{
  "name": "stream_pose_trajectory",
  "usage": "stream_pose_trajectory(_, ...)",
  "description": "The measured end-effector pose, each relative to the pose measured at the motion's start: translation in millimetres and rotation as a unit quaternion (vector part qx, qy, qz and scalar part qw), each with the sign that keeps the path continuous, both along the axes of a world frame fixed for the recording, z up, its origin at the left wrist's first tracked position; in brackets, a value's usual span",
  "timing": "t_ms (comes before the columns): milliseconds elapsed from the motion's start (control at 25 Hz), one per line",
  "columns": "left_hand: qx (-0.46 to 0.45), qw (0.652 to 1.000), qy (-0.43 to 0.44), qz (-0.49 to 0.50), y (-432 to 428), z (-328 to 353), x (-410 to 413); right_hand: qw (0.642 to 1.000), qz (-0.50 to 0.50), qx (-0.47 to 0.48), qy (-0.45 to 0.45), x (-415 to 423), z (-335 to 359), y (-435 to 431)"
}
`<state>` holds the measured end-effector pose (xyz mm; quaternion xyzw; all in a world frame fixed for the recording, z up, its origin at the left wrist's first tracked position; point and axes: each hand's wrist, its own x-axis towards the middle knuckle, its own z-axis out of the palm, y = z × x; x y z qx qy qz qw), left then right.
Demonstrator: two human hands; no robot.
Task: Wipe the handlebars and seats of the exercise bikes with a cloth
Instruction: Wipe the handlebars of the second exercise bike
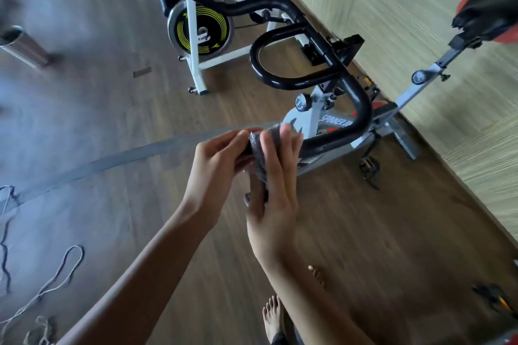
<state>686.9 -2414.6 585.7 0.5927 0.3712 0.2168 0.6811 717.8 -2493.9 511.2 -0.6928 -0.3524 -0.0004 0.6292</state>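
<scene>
The near exercise bike's black handlebar (316,61) loops across the middle of the view, and its near end reaches my hands. A dark cloth (259,148) is wrapped over that end. My left hand (215,159) grips the handlebar end from the left, fingers curled round it. My right hand (276,185) presses the cloth against the bar with straight fingers. The bike's red and black seat (489,14) sits at the upper right on a grey post. A second bike (200,28) with a yellow-striped flywheel stands behind.
A light wall (420,8) runs along the right, close behind the near bike. Ropes or cords (56,274) lie on the wooden floor at the lower left. A metal post (22,47) stands at the far left. My bare foot (273,316) shows at the bottom.
</scene>
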Motion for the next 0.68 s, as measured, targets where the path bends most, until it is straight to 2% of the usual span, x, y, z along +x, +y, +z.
stream_pose_trajectory(80,-0.008,1.000,-0.014,-0.001,1,-5,-1,0.999,-0.024,-0.006,-0.029,1,-7,16)
stream_pose_trajectory(240,-0.080,0.995,-0.053,0.024,2,-13,-4,0.994,-0.088,-0.017,-0.057,4,-16,39)
stream_pose_trajectory(320,-0.075,0.994,-0.071,0.020,0,-15,-3,0.991,-0.101,-0.009,-0.082,11,-25,42)
stream_pose_trajectory(520,0.004,0.998,-0.060,0.027,-7,-19,1,0.991,-0.131,0.001,-0.038,32,-56,31)
stream_pose_trajectory(600,0.039,0.996,-0.059,0.045,-15,-22,4,0.992,-0.120,-0.007,-0.047,32,-60,29)
stream_pose_trajectory(640,0.100,0.991,-0.049,0.073,-19,-25,4,0.991,-0.116,-0.021,-0.065,35,-62,26)
stream_pose_trajectory(680,0.208,0.972,-0.022,0.104,-23,-30,2,0.989,-0.117,-0.039,-0.084,40,-68,22)
